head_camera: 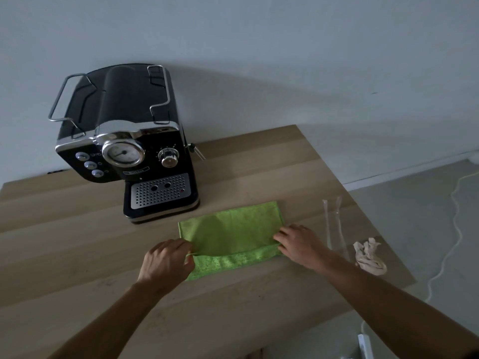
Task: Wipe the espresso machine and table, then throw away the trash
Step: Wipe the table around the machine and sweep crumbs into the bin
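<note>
A green cloth (230, 235) lies flat on the wooden table (77, 255), folded over along its near edge. My left hand (166, 263) pinches the fold at the cloth's left end. At the right end, my right hand (298, 243) pinches the same fold. The black and chrome espresso machine (129, 141) stands just behind the cloth, at the back left of the table. Two clear plastic wrappers (334, 226) and a crumpled beige napkin (369, 256) lie to the right of my right hand.
The table's right edge (383, 229) runs close behind the trash. Beyond it is grey floor with a pale cable (456, 229) winding across it. A white wall stands behind the machine. A white object (364, 344) shows at the bottom right.
</note>
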Motion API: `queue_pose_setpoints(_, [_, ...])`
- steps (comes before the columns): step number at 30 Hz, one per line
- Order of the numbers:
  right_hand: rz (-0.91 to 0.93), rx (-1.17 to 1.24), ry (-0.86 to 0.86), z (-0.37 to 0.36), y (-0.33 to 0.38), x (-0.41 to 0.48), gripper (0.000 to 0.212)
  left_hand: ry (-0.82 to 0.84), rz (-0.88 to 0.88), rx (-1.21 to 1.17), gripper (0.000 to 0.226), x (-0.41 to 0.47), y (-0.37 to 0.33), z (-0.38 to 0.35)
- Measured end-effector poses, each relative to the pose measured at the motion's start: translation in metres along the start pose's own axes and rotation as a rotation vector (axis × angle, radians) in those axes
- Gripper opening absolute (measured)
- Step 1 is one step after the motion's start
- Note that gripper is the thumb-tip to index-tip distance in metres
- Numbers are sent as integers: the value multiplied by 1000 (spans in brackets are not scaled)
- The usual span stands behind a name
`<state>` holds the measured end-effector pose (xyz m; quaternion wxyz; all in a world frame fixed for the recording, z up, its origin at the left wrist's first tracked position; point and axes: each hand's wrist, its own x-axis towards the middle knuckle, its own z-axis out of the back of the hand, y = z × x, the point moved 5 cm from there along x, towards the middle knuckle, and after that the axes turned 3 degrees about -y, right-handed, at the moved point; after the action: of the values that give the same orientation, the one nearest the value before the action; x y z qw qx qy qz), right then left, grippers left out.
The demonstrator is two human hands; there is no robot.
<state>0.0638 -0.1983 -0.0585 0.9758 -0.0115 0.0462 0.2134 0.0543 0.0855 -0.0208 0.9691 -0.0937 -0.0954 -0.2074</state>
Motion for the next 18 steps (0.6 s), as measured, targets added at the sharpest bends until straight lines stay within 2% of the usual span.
queue_pose_setpoints(2, [-58, -43, -47, -2, -2, 4, 31, -7, 52, -1, 28, 1, 4, 3])
queue_pose_setpoints(5, [-38, -71, -124, 0, -1, 5, 26, -1, 112, -2, 29, 5, 10, 7])
queue_pose_setpoints(12, [13, -80, -182, 6, 7, 11, 25, -5, 143, -20, 21, 6, 6, 12])
queue_pose_setpoints(18, [68, -20, -271, 26, 5, 6, 31, -21, 106, -29, 25, 4, 7, 12])
